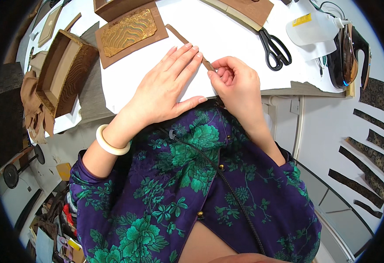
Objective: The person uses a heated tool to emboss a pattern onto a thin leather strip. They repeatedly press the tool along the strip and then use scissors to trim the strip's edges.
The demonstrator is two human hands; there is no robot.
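Note:
A narrow brown strip [177, 33] lies slantwise on the white paper covering the table. My left hand [171, 72] rests flat, fingers stretched out, with its fingertips on the strip's middle. At the near end of the strip, my right hand [235, 76] pinches it between thumb and bent forefinger. Left of the strip, a brown panel [162, 30] carries a gold wavy-patterned piece [128, 33]. Part of the strip is hidden under my left fingertips.
An open box [62, 72] with patterned sides stands at the left beside crumpled brown scraps [34, 98]. Black-handled scissors [274, 50], a clear plastic bottle [312, 30] and an iron [347, 57] are at the right. Brown box parts [249, 11] sit at the far edge.

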